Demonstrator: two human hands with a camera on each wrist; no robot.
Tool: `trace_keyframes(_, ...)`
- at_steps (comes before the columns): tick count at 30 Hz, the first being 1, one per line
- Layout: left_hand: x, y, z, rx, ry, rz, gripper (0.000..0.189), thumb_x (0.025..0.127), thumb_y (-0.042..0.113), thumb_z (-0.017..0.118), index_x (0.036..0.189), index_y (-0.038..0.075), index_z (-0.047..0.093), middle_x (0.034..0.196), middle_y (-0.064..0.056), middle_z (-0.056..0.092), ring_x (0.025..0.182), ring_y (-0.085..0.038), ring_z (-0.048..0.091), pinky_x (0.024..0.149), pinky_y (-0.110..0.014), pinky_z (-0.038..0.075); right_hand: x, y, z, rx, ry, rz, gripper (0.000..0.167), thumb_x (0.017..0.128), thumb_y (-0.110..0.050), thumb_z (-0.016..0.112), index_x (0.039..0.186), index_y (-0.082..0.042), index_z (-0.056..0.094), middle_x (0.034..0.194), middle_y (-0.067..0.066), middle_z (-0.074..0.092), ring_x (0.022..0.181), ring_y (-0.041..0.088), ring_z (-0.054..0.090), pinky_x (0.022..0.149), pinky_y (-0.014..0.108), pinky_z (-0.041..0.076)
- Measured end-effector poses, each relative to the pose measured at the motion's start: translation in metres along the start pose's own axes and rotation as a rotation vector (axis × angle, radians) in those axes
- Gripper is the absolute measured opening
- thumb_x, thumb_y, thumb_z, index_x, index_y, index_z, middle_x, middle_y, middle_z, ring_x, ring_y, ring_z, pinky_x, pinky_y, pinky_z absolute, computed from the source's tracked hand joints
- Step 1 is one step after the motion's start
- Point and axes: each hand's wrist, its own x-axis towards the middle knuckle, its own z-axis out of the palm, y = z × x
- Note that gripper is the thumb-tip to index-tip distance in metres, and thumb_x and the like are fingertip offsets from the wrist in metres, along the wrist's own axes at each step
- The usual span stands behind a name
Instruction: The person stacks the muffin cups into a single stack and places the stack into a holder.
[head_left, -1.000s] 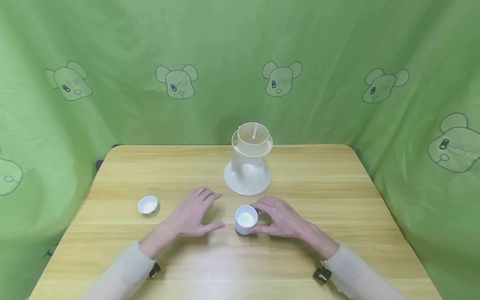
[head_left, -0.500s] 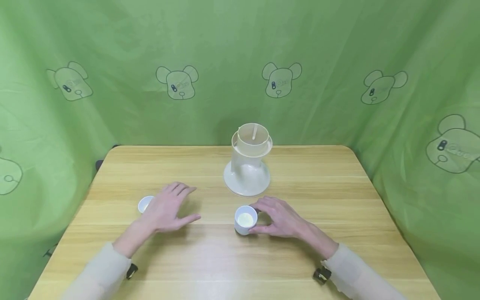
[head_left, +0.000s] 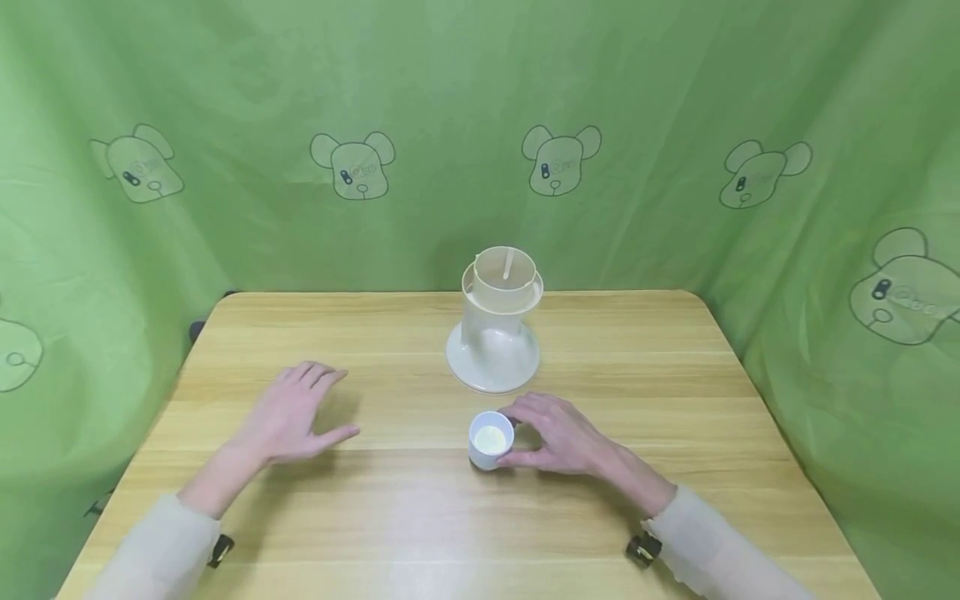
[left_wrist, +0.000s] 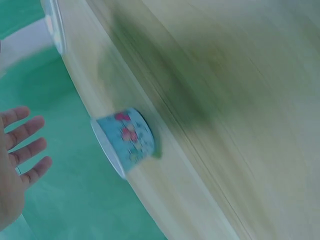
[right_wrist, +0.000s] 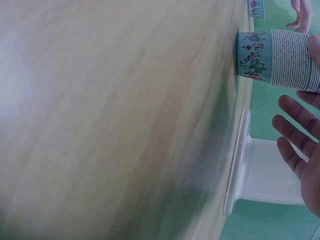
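My right hand (head_left: 558, 437) pinches a stack of paper cups (head_left: 487, 450) between thumb and fingers, mouth up, near the middle of the table. In the right wrist view, the stack (right_wrist: 290, 60) shows many nested rims above a blue cartoon print. My left hand (head_left: 285, 421) hovers over the left part of the table, fingers spread and holding nothing. It hides a single paper cup in the head view. The left wrist view shows that cup (left_wrist: 127, 140), blue with pink flowers, standing upright on the table a little away from the fingers.
A white cylindrical holder (head_left: 491, 358) on a round base stands behind the stack, with a clear-looking tube in its top. Green curtains (head_left: 450, 167) printed with bear heads surround the wooden table (head_left: 630, 358) at the back and sides.
My left hand has moved left, away from the stack, and now covers the single paper cup in the head view. My right hand and the stack have stayed put.
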Motion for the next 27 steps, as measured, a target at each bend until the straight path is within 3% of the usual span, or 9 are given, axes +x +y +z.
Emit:
trace_keyframes(13, -0.018, -0.037, -0.009, 0.093, 0.006, -0.062, 0.087, 0.084, 0.066, 0.073, 0.138, -0.002, 0.062, 0.131, -0.023, 0.068, 0.125, -0.043, 0.061, 0.106, -0.061, 0.051, 0.001, -0.002, -0.003, -0.001, -0.014, 0.010, 0.062, 0.086, -0.063, 0.078, 0.127, -0.018, 0.072, 0.112, -0.005, 0.076, 0.102, 0.011, 0.070, 0.089, 0.034, 0.061)
trace_keyframes(27, -0.041, -0.055, 0.005, 0.160, -0.022, -0.117, 0.079, 0.086, 0.065, 0.073, 0.130, 0.000, 0.068, 0.124, -0.024, 0.071, 0.118, -0.043, 0.064, 0.099, -0.061, 0.054, 0.000, -0.002, -0.001, 0.007, -0.017, 0.008, 0.061, 0.086, -0.064, 0.078, 0.127, -0.019, 0.071, 0.112, -0.007, 0.076, 0.102, 0.010, 0.069, 0.089, 0.035, 0.061)
